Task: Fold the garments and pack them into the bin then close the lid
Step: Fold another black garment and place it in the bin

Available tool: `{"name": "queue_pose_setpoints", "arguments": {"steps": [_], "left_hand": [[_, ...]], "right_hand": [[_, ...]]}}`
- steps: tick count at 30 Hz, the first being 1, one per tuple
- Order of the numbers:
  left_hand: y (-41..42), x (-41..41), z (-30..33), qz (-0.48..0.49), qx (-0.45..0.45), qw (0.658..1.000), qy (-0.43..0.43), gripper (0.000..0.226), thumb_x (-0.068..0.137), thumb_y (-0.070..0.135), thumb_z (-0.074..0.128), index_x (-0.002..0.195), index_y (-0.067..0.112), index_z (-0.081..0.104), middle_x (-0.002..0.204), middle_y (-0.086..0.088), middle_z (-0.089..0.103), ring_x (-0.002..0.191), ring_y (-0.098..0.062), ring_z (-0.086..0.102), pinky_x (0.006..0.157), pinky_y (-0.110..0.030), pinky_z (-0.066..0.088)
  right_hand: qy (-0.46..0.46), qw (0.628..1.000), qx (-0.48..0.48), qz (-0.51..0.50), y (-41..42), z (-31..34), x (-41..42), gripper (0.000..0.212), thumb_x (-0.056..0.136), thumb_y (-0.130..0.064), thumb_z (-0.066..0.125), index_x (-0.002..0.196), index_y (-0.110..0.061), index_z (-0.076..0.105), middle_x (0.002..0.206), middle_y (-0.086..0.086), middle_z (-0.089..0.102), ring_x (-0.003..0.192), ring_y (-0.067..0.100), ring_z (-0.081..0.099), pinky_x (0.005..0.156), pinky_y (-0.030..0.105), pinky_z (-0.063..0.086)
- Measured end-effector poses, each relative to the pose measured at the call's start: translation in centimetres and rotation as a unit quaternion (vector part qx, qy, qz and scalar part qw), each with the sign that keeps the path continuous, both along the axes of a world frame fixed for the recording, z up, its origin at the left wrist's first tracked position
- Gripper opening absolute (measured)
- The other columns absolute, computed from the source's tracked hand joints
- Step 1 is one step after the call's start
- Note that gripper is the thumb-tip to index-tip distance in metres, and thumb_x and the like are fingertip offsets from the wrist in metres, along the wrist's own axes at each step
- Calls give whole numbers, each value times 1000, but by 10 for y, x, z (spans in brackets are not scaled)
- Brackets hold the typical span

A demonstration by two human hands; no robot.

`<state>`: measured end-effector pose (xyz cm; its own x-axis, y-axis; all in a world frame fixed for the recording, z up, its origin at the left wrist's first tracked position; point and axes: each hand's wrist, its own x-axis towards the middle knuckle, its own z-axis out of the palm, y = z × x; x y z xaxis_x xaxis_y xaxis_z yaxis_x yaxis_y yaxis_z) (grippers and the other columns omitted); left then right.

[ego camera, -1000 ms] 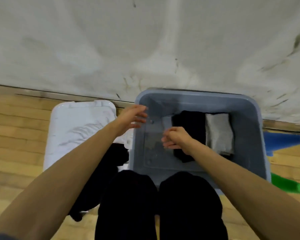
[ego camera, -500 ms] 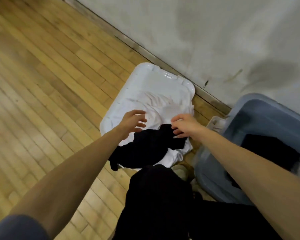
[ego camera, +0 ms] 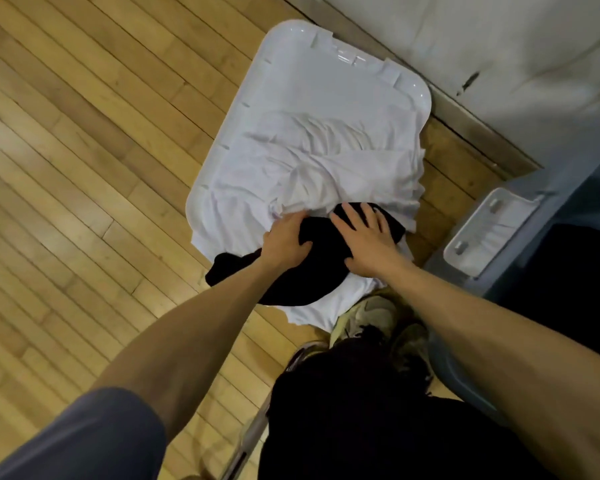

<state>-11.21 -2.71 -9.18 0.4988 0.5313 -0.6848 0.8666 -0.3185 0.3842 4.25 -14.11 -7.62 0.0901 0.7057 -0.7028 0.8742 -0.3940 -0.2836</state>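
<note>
Blond plank floor (ego camera: pixel 84 168) meets scuffed wall (ego camera: pixel 499 39); left hand (ego camera: pixel 286 241) bunches soft black garment (ego camera: pixel 319 268), right hand (ego camera: pixel 368 237) presses it spread-fingered, atop crumpled white cloth (ego camera: pixel 309 161).

1. A wooden plank floor (ego camera: pixel 84 174) fills the frame from about 7 to 11 o'clock, its boards running diagonally.
2. A pale, scuffed wall (ego camera: pixel 499 46) takes the corner at 1 o'clock.
3. A wooden baseboard (ego camera: pixel 475 133) runs along the foot of the wall.
4. A worn sneaker (ego camera: pixel 371 317) rests on the floor near 5 o'clock, partly hidden by dark trousers (ego camera: pixel 361 410).
</note>
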Motion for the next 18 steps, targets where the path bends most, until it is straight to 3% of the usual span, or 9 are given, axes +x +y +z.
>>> {"name": "queue_pose_setpoints", "arguments": {"steps": [2,5,7,9,11,13,18], "left_hand": [[-3,2,-5,-48,49,996,55,52,85,28,61,135,21,47,130,-6,54,122,-32,46,96,-47,38],[-6,-1,-2,-60,88,994,36,26,84,22,59,109,16,60,111,-6,57,113,-30,48,89,-42,34],[-4,-6,2,-64,100,993,7,24,80,25,62,101,15,59,111,-5,51,109,-28,44,89,-41,32],[2,-6,14,-54,78,995,-41,26,74,31,61,93,13,56,104,-4,52,100,-26,45,88,-40,35],[9,-2,36,-20,12,994,-105,17,71,28,57,79,16,48,81,0,54,78,-22,51,73,-36,40],[18,3,59,0,-16,990,-141,19,74,20,60,71,20,41,66,4,49,62,-15,46,62,-32,37],[34,22,135,65,-12,973,-221,18,81,14,64,93,18,52,67,-7,65,52,-11,52,52,-24,42]], "right_hand": [[-51,998,-8,22,4,-7,-4,90,83,-31,70,153,-25,15,155,9,20,143,37,14,119,49,3],[-93,995,27,11,7,-5,-7,49,82,-22,65,129,-21,52,129,10,45,123,34,36,110,43,23],[-88,993,72,24,6,0,-3,35,81,-25,65,114,-18,59,120,9,47,116,32,40,104,40,26],[-34,993,109,21,4,11,7,29,79,-31,65,102,-14,58,107,8,50,108,31,46,96,39,32],[59,991,117,-31,3,30,18,24,79,-29,66,86,-12,50,82,3,49,89,29,53,70,34,35],[114,983,103,-103,4,57,29,26,81,-26,66,81,-13,43,69,-2,43,75,25,51,56,34,30],[145,944,148,-256,0,143,51,19,91,-24,57,100,-14,44,83,3,56,72,17,53,61,32,39]]}}
